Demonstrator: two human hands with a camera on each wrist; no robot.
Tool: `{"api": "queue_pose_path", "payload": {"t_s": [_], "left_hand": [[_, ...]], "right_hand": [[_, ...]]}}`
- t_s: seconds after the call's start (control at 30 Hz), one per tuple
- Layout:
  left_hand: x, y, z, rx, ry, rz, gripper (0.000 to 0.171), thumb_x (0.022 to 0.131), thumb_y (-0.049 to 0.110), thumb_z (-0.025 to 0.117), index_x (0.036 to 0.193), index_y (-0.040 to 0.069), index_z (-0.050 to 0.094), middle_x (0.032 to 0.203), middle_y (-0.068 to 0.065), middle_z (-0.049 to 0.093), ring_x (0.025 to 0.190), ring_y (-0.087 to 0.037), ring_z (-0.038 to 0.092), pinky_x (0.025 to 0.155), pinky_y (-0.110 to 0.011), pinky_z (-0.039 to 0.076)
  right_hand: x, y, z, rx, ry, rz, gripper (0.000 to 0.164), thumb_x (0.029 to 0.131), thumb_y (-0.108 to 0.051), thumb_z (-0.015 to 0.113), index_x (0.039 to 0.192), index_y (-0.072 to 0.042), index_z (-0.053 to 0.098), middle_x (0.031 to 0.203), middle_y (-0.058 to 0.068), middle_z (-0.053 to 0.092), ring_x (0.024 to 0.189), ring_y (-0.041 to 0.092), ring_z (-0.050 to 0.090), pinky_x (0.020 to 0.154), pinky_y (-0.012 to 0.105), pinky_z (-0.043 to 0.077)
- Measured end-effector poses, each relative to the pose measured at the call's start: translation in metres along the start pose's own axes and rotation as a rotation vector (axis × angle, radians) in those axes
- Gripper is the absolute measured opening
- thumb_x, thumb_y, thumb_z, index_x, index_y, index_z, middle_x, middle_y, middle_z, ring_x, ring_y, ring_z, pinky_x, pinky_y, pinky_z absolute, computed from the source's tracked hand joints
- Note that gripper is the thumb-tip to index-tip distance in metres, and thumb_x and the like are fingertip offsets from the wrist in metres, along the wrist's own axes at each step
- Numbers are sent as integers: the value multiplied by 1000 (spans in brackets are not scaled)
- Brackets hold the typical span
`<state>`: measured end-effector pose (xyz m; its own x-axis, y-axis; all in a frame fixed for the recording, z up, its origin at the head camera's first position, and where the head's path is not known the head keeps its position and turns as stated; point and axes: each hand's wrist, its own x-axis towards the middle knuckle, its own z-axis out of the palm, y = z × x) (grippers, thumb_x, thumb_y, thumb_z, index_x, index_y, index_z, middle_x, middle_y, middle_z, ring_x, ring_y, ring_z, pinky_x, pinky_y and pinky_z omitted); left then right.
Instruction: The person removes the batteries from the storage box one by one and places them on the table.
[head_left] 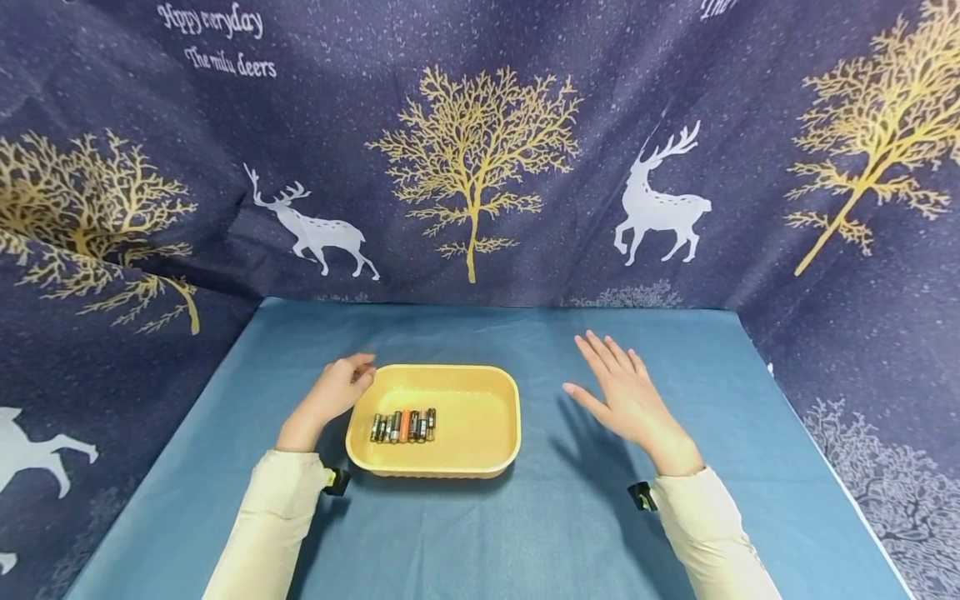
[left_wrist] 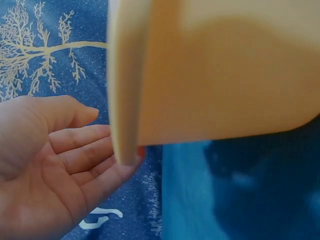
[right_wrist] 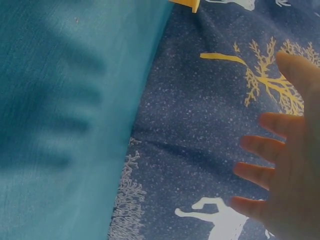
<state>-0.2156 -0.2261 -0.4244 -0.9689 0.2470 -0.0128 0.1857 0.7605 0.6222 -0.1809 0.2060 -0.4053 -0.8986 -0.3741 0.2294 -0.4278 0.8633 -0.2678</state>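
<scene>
A yellow rectangular tray (head_left: 480, 462) with rounded corners sits left of centre on the blue tabletop. Several batteries (head_left: 403, 426) stand side by side in a row in its left half; one is orange, the others mostly dark. At the tray's upper left corner is my left hand (head_left: 339, 390), its fingers loosely bent beside the rim. The left wrist view has this hand (left_wrist: 65, 155) with its thumb apart from the rim (left_wrist: 127, 90) and its fingertips overlapping the rim's lower end. Well right of the tray, my right hand (head_left: 622, 392) hovers with fingers straight and spread, holding nothing.
Blue cloth (head_left: 570, 533) covers the table. Behind it and along its sides hangs a dark blue curtain (head_left: 525, 50) printed with gold trees and white deer. Each wrist wears a small black device; the right one (head_left: 642, 496) sits at the sleeve cuff.
</scene>
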Motion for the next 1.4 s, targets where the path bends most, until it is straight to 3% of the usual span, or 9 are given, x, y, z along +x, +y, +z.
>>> {"api": "queue_pose_path", "payload": {"t_s": [0.23, 0.6, 1.0, 1.23, 1.4], "left_hand": [[3, -4, -2, -2, -4, -3, 28, 95, 0, 55, 118, -14, 61, 102, -25, 66, 90, -35, 64, 72, -42, 56], [7, -11, -4, -126, -41, -87, 22, 95, 0, 55, 111, -12, 65, 91, -21, 68, 67, -26, 66, 67, -45, 57], [5, -14, -4, -168, -36, -104, 21, 95, -1, 55, 108, -13, 66, 84, -20, 67, 64, -25, 66, 66, -45, 58], [4, -11, -4, -171, -38, -105, 22, 94, -1, 55, 108, -15, 65, 84, -21, 67, 63, -26, 67, 66, -46, 58], [5, -13, -5, -183, -34, -101, 21, 94, -2, 55, 108, -15, 65, 83, -20, 67, 62, -24, 66, 66, -46, 58]], "right_hand": [[-1, -1, 0, 4, -33, 12, 75, 96, -53, 50, 154, -12, 25, 157, 15, 23, 142, 39, 20, 113, 62, 10], [2, -4, -5, -8, -47, -4, 75, 96, -55, 49, 153, -10, 28, 156, 16, 26, 142, 40, 21, 113, 61, 11], [14, -18, -11, 21, -29, -63, 74, 96, -55, 49, 151, -11, 31, 155, 13, 30, 143, 35, 22, 115, 56, 12], [29, -33, -17, 16, -47, -110, 74, 96, -59, 44, 152, -14, 29, 155, 11, 30, 143, 33, 22, 114, 55, 16], [41, -49, -23, 26, -34, -161, 72, 96, -56, 47, 152, -13, 31, 154, 11, 32, 141, 34, 27, 113, 54, 20]]}}
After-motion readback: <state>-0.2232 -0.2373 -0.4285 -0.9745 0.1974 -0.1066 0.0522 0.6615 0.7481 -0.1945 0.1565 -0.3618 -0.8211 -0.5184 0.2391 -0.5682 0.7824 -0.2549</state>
